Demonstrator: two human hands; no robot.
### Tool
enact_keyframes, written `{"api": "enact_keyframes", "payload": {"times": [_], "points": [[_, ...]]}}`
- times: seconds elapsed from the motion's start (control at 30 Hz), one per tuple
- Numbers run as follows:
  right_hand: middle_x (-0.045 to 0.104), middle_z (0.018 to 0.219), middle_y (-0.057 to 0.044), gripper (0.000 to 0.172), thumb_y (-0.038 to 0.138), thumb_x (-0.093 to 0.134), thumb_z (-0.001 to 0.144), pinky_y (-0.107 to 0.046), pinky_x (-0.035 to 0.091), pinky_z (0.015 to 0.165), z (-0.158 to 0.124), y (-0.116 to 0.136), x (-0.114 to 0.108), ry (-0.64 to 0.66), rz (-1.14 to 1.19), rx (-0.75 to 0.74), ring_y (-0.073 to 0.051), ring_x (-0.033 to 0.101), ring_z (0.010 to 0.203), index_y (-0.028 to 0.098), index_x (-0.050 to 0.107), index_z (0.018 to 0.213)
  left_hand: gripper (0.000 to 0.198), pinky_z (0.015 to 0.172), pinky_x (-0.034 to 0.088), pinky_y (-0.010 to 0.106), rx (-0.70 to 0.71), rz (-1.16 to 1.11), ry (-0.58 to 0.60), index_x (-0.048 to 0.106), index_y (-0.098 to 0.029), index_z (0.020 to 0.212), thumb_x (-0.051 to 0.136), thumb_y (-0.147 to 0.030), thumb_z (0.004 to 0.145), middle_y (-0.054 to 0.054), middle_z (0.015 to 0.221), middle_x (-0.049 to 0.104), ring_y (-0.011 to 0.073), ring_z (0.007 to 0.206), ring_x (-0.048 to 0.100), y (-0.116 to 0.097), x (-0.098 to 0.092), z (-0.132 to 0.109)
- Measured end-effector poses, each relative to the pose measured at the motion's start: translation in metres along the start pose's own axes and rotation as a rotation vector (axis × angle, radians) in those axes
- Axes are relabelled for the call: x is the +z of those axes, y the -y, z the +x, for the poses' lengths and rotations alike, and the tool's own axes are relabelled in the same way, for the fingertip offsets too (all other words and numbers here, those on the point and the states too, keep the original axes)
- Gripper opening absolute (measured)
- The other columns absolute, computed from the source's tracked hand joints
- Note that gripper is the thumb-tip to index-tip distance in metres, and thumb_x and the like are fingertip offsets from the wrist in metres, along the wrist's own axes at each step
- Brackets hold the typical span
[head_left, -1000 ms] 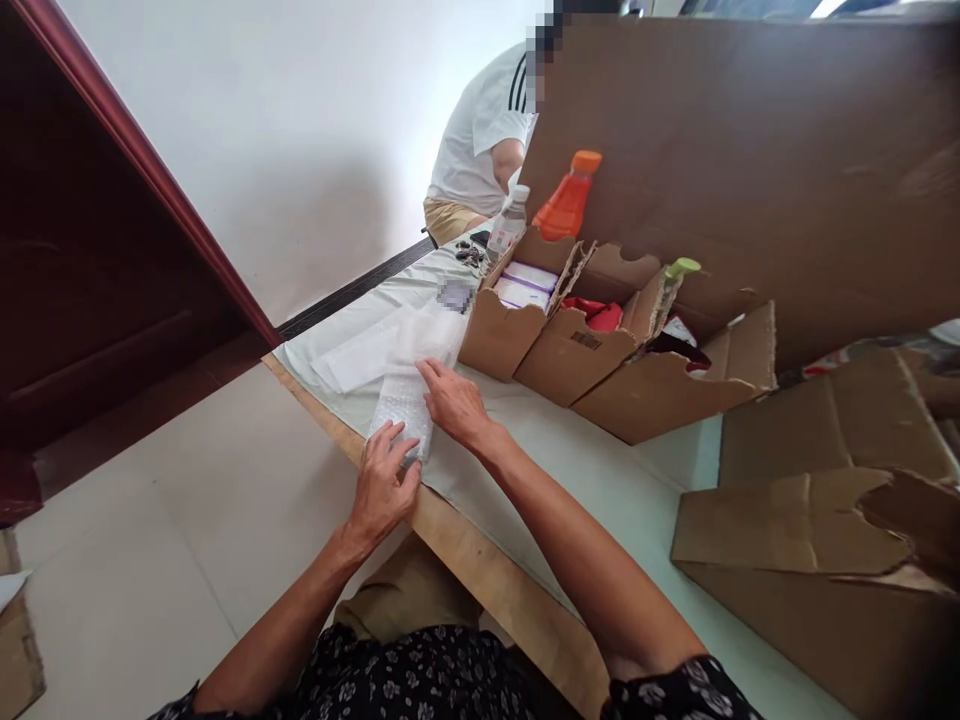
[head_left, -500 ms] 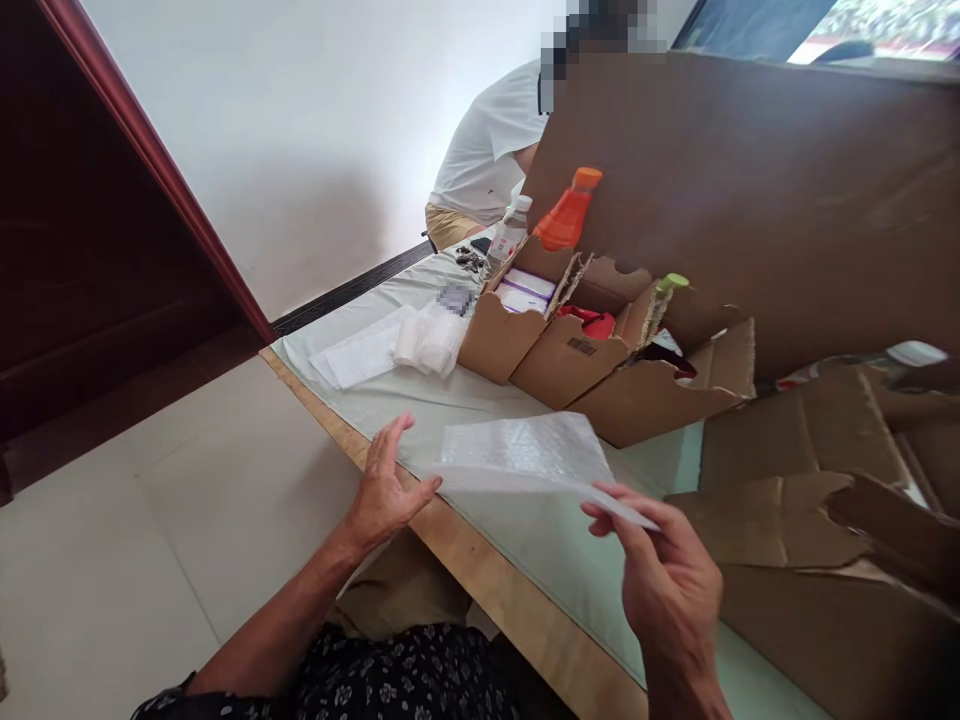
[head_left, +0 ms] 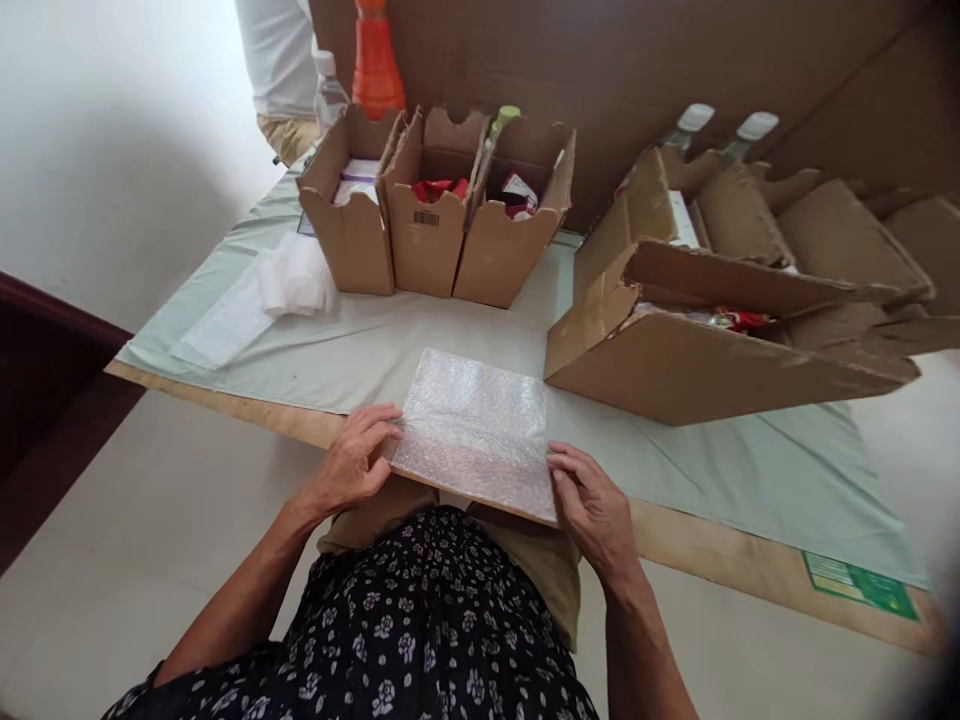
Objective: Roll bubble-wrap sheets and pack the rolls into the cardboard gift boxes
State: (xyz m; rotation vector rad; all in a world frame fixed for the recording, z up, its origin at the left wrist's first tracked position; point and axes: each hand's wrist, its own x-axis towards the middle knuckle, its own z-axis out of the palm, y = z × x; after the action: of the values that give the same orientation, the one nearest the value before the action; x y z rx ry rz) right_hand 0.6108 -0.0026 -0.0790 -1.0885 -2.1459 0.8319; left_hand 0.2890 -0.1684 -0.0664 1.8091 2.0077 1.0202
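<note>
A clear bubble wrap sheet [head_left: 476, 425] lies flat on the table, its near side along the front edge. At its left side is my left hand [head_left: 356, 455], fingers apart and loosely bent, the fingertips touching the sheet's margin. Against the right side, my right hand [head_left: 596, 505] has its fingers curled, with thumb and forefinger on the sheet's edge. More bubble wrap [head_left: 225, 310] lies to the left, with a crumpled whitish plastic bundle [head_left: 296, 275] on top of it.
Three upright cardboard bins [head_left: 425, 240] stand at the back, holding boxes and red packets. Larger cardboard bins [head_left: 720, 365] occupy the right. An orange bottle [head_left: 377, 65] and clear bottles stand behind, before a tall cardboard panel [head_left: 525, 50]. A person in white [head_left: 277, 60] is at the back left.
The bubble wrap sheet has come down from my right hand onto the table's front edge. My left hand has moved to its left side. The view has turned right and downward.
</note>
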Motion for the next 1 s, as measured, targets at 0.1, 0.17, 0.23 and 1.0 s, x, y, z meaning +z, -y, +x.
{"api": "enact_keyframes", "payload": {"times": [0.1, 0.17, 0.23, 1.0], "points": [[0.077, 0.111, -0.009, 0.021, 0.032, 0.055, 0.098, -0.039, 0.060, 0.091, 0.002, 0.001, -0.009, -0.094, -0.060, 0.002, -0.023, 0.073, 0.105, 0.023, 0.073, 0.099, 0.044, 0.112, 0.052, 0.049, -0.065, -0.071, -0.005, 0.065, -0.022, 0.108, 0.047, -0.004, 0.073, 0.010, 0.133, 0.069, 0.0274, 0.133, 0.061, -0.011, -0.015, 0.002], [0.076, 0.114, -0.010, 0.021, 0.031, 0.054, 0.099, -0.040, 0.060, 0.090, 0.011, 0.008, -0.006, -0.098, -0.074, -0.045, -0.024, 0.072, 0.107, 0.023, 0.073, 0.104, 0.046, 0.112, 0.052, 0.047, -0.042, -0.123, -0.006, 0.065, -0.022, 0.109, 0.045, -0.003, 0.073, 0.010, 0.134, 0.069, 0.0255, 0.135, 0.060, -0.019, -0.018, 0.012], [0.074, 0.126, -0.011, 0.026, 0.028, 0.053, 0.100, -0.045, 0.056, 0.100, 0.025, 0.022, 0.008, -0.037, -0.101, -0.147, -0.025, 0.068, 0.118, 0.023, 0.072, 0.116, 0.045, 0.115, 0.049, 0.048, 0.041, -0.107, 0.006, 0.066, -0.022, 0.111, 0.045, -0.003, 0.077, 0.010, 0.137, 0.067, 0.0254, 0.138, 0.057, -0.027, -0.009, 0.027], [0.066, 0.142, -0.010, 0.038, 0.028, 0.055, 0.097, -0.048, 0.057, 0.090, -0.018, -0.009, 0.021, 0.154, -0.462, -0.616, -0.033, 0.066, 0.126, 0.028, 0.066, 0.133, 0.061, 0.126, 0.029, 0.058, -0.013, 0.086, 0.251, 0.054, -0.021, 0.148, 0.070, -0.039, 0.092, 0.017, 0.165, 0.040, 0.0345, 0.156, 0.032, -0.018, 0.035, 0.052]]}}
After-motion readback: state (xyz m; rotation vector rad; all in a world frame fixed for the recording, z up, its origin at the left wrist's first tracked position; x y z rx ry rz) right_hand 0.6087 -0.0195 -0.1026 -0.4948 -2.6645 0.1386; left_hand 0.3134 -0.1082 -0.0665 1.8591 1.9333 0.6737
